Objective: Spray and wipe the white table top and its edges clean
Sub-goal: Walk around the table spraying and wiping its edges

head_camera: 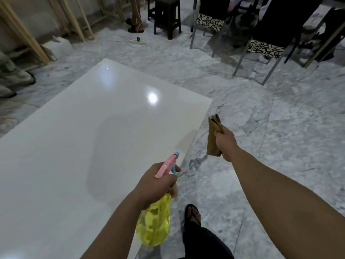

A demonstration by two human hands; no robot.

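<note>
A glossy white table top (pixel 78 139) fills the left and middle of the head view, its right edge running from the far corner down toward me. My left hand (pixel 155 182) grips the neck of a yellow spray bottle (pixel 154 224) with a pink and blue spray head, nozzle aimed at the table's right edge. My right hand (pixel 225 142) holds a folded brown cloth (pixel 213 139) in the air over the floor, just right of the table edge and apart from it.
Grey marble floor (pixel 261 128) surrounds the table. My sandalled foot (pixel 193 214) stands by the near right edge. Dark chairs with metal legs (pixel 261 47) and a black stool (pixel 167 15) stand at the back. Wooden frames (pixel 28 36) lean at the far left.
</note>
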